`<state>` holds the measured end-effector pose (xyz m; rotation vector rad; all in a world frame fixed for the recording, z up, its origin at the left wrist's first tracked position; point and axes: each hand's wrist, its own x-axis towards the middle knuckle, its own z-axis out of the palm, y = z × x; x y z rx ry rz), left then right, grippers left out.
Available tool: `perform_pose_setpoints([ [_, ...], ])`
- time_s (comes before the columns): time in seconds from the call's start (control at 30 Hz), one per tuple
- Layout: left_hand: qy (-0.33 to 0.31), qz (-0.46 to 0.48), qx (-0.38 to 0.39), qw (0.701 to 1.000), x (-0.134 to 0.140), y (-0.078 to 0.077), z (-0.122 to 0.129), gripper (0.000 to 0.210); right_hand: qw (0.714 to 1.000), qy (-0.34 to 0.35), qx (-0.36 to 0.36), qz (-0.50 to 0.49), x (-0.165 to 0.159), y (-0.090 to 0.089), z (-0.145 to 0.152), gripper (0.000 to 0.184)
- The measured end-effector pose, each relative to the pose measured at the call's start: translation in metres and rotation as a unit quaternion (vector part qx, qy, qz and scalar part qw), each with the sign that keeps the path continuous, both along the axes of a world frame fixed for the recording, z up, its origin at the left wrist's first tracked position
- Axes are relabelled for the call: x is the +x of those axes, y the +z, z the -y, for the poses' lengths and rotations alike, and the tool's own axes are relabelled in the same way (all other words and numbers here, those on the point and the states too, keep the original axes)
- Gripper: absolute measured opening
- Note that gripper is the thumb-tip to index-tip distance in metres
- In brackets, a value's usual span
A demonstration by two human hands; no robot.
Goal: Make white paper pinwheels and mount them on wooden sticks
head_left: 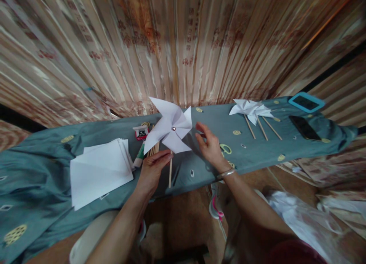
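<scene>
A white paper pinwheel with a pin at its centre stands on a wooden stick, held up over the cloth. My left hand pinches that stick just below the paper blades. Just right of the blades, apart from them, is my right hand, its fingers parted and loosely curved with nothing between them. Behind the pinwheel lie several loose wooden sticks, partly hidden. Left of them are a small red box of pins and a green-and-white tube.
A stack of white paper lies on the left of the green cloth-covered table. Yellow-green scissors are partly behind my right hand. Farther right lie several pinwheels, a black phone and a blue-framed device. Curtains hang behind.
</scene>
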<state>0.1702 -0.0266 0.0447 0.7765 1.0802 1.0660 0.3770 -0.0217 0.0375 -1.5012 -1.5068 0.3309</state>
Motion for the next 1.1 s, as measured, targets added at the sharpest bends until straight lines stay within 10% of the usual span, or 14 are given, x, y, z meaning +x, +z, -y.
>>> perform_pose_setpoints([
  [0.13, 0.027, -0.001, 0.027, 0.999, -0.003, -0.001, -0.004, 0.036, 0.966, 0.077, -0.131, -0.211, -0.008, -0.005, -0.002, 0.034],
  [0.3, 0.047, 0.006, 0.041, 0.998, -0.003, 0.001, -0.006, 0.034, 0.823, 0.136, -0.291, -0.467, -0.022, 0.007, 0.001, 0.038],
  [0.5, 0.049, -0.019, 0.059, 0.997, -0.002, 0.002, -0.005, 0.036, 0.727, 0.167, -0.314, -0.587, -0.026, 0.022, 0.001, 0.018],
  [0.77, 0.034, 0.001, 0.053, 0.998, -0.002, 0.000, -0.002, 0.032, 0.727, 0.170, -0.276, -0.605, -0.021, 0.020, 0.002, 0.017],
  [1.1, 0.054, 0.037, 0.058, 0.996, -0.003, 0.004, -0.004, 0.031, 0.798, 0.370, -0.383, -0.284, -0.052, 0.006, 0.019, 0.042],
])
